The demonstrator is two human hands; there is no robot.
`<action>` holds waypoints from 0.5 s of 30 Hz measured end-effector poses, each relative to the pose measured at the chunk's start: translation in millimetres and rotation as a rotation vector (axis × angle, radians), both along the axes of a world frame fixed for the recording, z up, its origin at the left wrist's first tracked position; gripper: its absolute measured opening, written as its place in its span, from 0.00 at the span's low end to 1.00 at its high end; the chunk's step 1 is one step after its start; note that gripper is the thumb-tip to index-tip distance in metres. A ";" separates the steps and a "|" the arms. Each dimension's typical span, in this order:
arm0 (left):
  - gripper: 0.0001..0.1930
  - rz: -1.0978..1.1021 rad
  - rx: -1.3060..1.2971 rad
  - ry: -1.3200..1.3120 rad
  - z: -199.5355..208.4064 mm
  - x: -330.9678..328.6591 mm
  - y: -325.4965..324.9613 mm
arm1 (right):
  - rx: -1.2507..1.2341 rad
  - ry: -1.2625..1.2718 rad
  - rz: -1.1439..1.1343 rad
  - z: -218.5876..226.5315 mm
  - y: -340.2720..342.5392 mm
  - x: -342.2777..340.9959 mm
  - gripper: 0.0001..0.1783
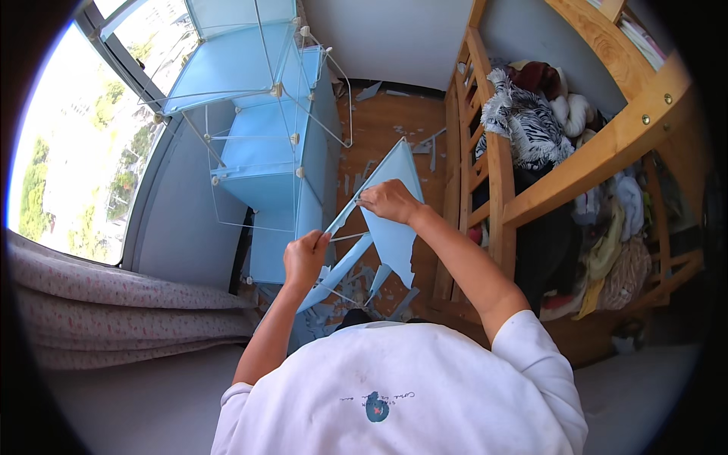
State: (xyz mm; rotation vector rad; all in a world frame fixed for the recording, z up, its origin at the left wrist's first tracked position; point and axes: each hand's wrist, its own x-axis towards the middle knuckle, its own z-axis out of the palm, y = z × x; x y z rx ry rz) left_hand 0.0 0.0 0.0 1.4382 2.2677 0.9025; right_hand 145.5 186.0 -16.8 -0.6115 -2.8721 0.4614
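Both hands grip one edge of a torn light blue plastic panel, which is held up off the floor at a tilt. My left hand is closed around the lower left end of that edge. Further up, my right hand pinches the same edge, with its thumb and fingers pressed together. Between the hands the sheet has a ragged gap, and a thin white rod shows there. A loose blue strip slants down below my hands. My palms hide part of the edge.
A cube shelf of blue panels and bare wire frames stands at the left by the window. Blue scraps litter the brown floor. A wooden bunk bed with piled clothes is at the right; a patterned curtain hangs lower left.
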 end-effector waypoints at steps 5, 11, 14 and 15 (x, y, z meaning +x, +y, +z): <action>0.18 0.093 0.034 -0.215 4.9 -25.7 14.6 | 0.155 0.411 -0.251 -2.8 -25.7 -44.2 0.08; 0.20 0.189 0.069 -0.343 -5.9 -4.7 12.1 | -0.051 0.546 -0.455 2.0 -79.0 -39.9 0.08; 0.19 0.153 0.053 -0.356 -17.9 4.0 11.5 | -0.373 0.483 -0.477 -15.6 -77.7 -32.7 0.11; 0.19 0.155 0.038 -0.383 -18.7 5.1 10.9 | -0.587 0.554 -0.521 -21.0 -75.2 -33.4 0.12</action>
